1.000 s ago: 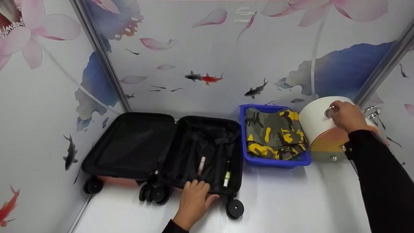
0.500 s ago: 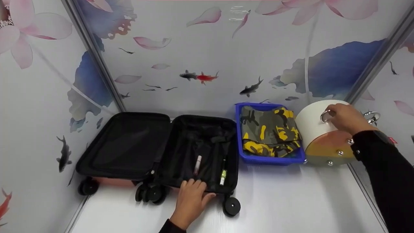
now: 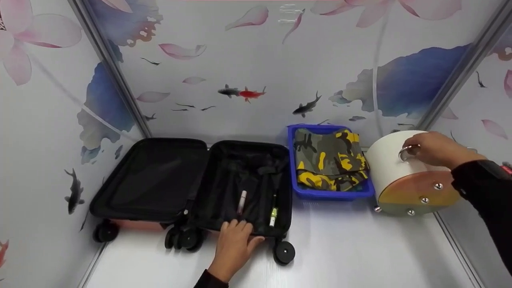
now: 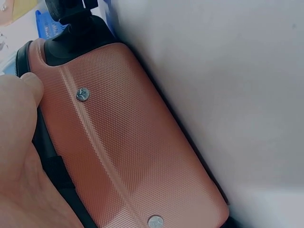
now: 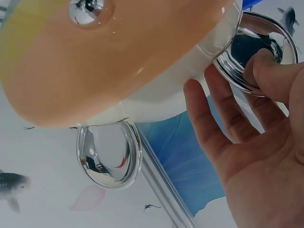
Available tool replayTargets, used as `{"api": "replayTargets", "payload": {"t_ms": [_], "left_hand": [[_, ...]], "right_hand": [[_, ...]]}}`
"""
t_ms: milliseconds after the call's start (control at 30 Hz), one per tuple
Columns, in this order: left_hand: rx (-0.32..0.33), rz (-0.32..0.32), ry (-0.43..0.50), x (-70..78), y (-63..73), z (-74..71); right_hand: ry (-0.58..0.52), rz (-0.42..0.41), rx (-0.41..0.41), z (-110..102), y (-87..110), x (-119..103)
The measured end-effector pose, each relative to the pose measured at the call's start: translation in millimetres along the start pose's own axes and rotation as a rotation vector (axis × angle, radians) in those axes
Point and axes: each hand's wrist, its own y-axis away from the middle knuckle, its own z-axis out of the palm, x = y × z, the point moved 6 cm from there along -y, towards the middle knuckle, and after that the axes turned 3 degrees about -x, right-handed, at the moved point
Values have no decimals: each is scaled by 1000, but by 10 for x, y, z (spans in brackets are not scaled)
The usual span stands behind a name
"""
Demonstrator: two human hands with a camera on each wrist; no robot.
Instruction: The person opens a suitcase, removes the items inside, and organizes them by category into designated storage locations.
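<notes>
An open suitcase (image 3: 156,180) lies with both halves spread, black inside; the left wrist view shows its pink ribbed shell (image 4: 118,133). My left hand (image 3: 234,244) grips the near rim of its right half, fingers over the edge and thumb outside. At the right, my right hand (image 3: 438,150) holds a shiny metal ring (image 3: 401,153) on a white rounded case (image 3: 384,160). The case has an orange, yellow and green face with round silver knobs (image 3: 439,186). In the right wrist view my thumb lies inside the ring (image 5: 266,23); a second ring (image 5: 135,156) hangs beside it.
Inside the suitcase lie a pink-and-white slim tube (image 3: 241,202) and a green-and-white one (image 3: 273,214). A blue basket (image 3: 332,195) with folded camouflage cloth (image 3: 324,160) stands between suitcase and case. Printed wall panels (image 3: 256,52) enclose the back and sides.
The case has shifted nearer to me and away from the basket, with my right hand on its ring. My left hand stays on the suitcase rim. The head view has turned slightly right.
</notes>
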Motion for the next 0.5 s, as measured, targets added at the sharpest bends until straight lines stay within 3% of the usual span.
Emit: {"api": "replayTargets", "payload": {"t_ms": [200, 500], "left_hand": [[20, -2, -22, 18, 4, -8], [93, 21, -31, 44, 2, -54]], "right_hand": [[89, -97, 27, -30, 101, -163], [132, -63, -76, 11, 220, -349]]}}
